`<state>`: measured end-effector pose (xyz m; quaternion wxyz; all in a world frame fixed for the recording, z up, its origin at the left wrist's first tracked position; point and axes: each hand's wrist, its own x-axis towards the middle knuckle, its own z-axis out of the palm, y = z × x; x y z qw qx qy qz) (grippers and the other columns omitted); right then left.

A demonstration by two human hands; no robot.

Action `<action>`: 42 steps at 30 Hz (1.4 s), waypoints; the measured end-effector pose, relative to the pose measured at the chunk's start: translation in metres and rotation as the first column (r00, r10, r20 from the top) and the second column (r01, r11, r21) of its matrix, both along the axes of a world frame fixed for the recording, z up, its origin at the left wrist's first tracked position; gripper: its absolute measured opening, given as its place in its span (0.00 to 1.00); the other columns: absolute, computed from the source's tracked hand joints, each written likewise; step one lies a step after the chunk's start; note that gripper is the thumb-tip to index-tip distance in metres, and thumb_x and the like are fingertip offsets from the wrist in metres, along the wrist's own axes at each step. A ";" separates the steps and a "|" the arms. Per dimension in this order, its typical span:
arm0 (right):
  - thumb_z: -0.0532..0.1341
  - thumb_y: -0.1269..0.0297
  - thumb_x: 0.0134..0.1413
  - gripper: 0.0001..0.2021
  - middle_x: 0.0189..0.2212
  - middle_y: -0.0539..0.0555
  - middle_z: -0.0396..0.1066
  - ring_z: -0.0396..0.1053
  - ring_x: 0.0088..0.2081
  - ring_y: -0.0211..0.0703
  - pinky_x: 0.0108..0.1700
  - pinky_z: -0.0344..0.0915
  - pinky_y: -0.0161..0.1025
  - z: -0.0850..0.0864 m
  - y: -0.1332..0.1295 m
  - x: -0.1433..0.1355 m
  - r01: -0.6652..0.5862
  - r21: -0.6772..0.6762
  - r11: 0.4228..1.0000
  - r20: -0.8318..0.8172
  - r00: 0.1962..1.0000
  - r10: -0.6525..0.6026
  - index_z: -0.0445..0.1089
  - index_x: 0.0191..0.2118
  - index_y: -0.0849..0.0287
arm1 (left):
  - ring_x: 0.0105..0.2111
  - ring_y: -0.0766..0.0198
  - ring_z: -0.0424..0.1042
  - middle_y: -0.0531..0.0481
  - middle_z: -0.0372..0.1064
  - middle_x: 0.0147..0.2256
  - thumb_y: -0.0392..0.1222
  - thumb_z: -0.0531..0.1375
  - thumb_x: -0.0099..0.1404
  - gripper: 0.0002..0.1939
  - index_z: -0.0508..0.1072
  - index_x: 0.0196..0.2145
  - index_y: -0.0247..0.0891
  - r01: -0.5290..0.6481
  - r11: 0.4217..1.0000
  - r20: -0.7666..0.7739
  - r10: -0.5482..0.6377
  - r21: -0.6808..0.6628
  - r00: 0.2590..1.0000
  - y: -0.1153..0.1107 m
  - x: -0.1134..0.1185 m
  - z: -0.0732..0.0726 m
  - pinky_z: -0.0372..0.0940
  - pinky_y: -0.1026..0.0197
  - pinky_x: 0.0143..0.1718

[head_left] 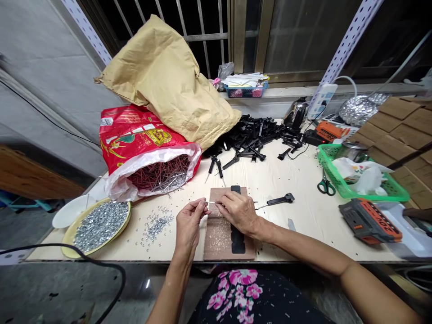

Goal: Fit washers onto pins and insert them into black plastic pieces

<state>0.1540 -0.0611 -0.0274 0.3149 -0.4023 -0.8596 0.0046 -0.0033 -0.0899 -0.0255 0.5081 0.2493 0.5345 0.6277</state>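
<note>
Over a wooden board (219, 243), a thin metal rod (211, 202) spans the gap between my fingertips. My left hand (189, 220) pinches its left end with thumb and index finger; anything small between those fingertips is hidden. My right hand (238, 212) has its fingers closed around the other end, and the palm hides the rest. Under the right wrist, a black strip (238, 240) lies along the board, with pale crumbs (219, 231) beside it. Just right of the board rests a black-handled piece with a thin metal shaft (281, 200). Small metal washers (157, 227) are scattered left of my left hand.
A yellow bowl (126, 225) of washers and a red bag (135, 130) of long reddish metal pins stand left. Behind are a brown paper sack (168, 76) and piled black pieces (253, 139). Scissors (326, 185), a green basket (381, 195) and an orange-black battery pack (369, 220) lie right.
</note>
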 end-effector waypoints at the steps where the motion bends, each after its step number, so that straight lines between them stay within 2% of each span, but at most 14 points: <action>1: 0.54 0.64 0.62 0.09 0.34 0.52 0.71 0.67 0.34 0.38 0.31 0.55 0.35 0.000 0.000 0.000 0.012 -0.020 1.000 0.008 1.000 -0.012 0.70 0.37 0.58 | 0.23 0.71 0.68 0.52 0.70 0.24 0.43 0.72 0.42 0.20 0.75 0.31 0.29 -0.009 1.000 -0.015 0.010 0.006 1.000 0.000 0.001 -0.001 0.65 0.66 0.29; 4: 0.53 0.64 0.63 0.09 0.34 0.53 0.71 0.67 0.35 0.38 0.31 0.55 0.36 -0.002 -0.001 -0.002 0.044 -0.052 0.998 0.024 0.999 -0.043 0.69 0.37 0.59 | 0.24 0.71 0.68 0.52 0.70 0.25 0.44 0.71 0.44 0.19 0.75 0.32 0.30 -0.026 0.999 -0.047 0.028 0.023 0.998 0.002 0.004 -0.006 0.65 0.65 0.31; 8: 0.53 0.63 0.63 0.09 0.32 0.54 0.71 0.66 0.35 0.39 0.32 0.54 0.36 -0.005 0.001 -0.004 0.059 0.008 0.998 0.043 0.997 -0.059 0.69 0.35 0.59 | 0.24 0.71 0.68 0.53 0.70 0.25 0.44 0.69 0.47 0.18 0.74 0.33 0.31 -0.013 0.999 -0.054 0.016 0.049 0.998 0.004 0.008 -0.011 0.65 0.65 0.32; 12: 0.52 0.63 0.64 0.11 0.31 0.54 0.70 0.65 0.34 0.39 0.32 0.53 0.36 -0.010 0.004 -0.003 0.062 0.022 0.998 0.029 0.998 -0.062 0.68 0.34 0.60 | 0.24 0.71 0.68 0.53 0.70 0.24 0.43 0.69 0.48 0.16 0.74 0.33 0.31 -0.021 0.997 -0.057 0.025 0.068 0.998 0.005 0.011 -0.011 0.64 0.65 0.32; 17: 0.53 0.63 0.63 0.10 0.32 0.53 0.70 0.66 0.34 0.38 0.32 0.54 0.34 -0.009 0.007 0.002 0.041 -0.091 0.995 -0.018 0.999 -0.043 0.69 0.34 0.60 | 0.23 0.71 0.67 0.52 0.70 0.26 0.44 0.70 0.45 0.20 0.75 0.35 0.30 0.032 0.999 -0.017 -0.032 0.001 0.999 0.008 0.009 -0.008 0.65 0.65 0.30; 22: 0.53 0.63 0.63 0.09 0.31 0.51 0.70 0.67 0.32 0.36 0.30 0.54 0.33 -0.006 0.008 0.004 0.009 -0.233 0.972 -0.069 0.997 -0.026 0.68 0.34 0.59 | 0.23 0.71 0.67 0.52 0.70 0.26 0.45 0.70 0.45 0.20 0.76 0.34 0.30 0.025 1.000 -0.053 -0.025 0.004 0.998 0.010 0.008 -0.011 0.65 0.65 0.30; 28: 0.54 0.63 0.62 0.07 0.34 0.52 0.70 0.68 0.34 0.38 0.32 0.56 0.33 -0.013 0.006 0.002 0.022 -0.214 0.977 -0.068 0.997 -0.037 0.67 0.37 0.59 | 0.22 0.70 0.67 0.53 0.70 0.24 0.45 0.70 0.46 0.19 0.75 0.34 0.31 0.013 1.000 -0.042 -0.013 0.008 0.999 0.011 0.013 -0.012 0.64 0.64 0.31; 35: 0.53 0.62 0.63 0.10 0.30 0.49 0.69 0.67 0.32 0.35 0.31 0.56 0.31 -0.012 0.014 0.007 -0.075 -0.394 0.916 -0.192 0.981 -0.003 0.68 0.33 0.58 | 0.23 0.69 0.67 0.53 0.70 0.23 0.46 0.69 0.48 0.18 0.76 0.34 0.32 0.063 0.998 -0.107 -0.062 0.011 0.992 0.012 0.014 -0.016 0.63 0.64 0.32; 39: 0.55 0.66 0.61 0.05 0.34 0.49 0.70 0.68 0.36 0.35 0.37 0.60 0.31 -0.011 0.015 0.015 -0.117 -0.418 0.901 -0.284 0.959 -0.008 0.68 0.38 0.58 | 0.25 0.67 0.69 0.52 0.71 0.25 0.48 0.68 0.50 0.19 0.75 0.37 0.33 0.090 0.995 -0.139 -0.093 -0.030 0.986 0.013 0.018 -0.022 0.63 0.65 0.32; 42: 0.56 0.67 0.59 0.03 0.34 0.51 0.68 0.68 0.35 0.37 0.37 0.62 0.32 -0.007 0.009 0.018 -0.106 -0.392 0.914 -0.295 0.955 -0.015 0.66 0.37 0.59 | 0.27 0.65 0.70 0.50 0.72 0.25 0.52 0.67 0.50 0.19 0.76 0.34 0.35 0.097 0.994 -0.215 -0.104 -0.044 0.971 0.012 0.021 -0.018 0.64 0.64 0.33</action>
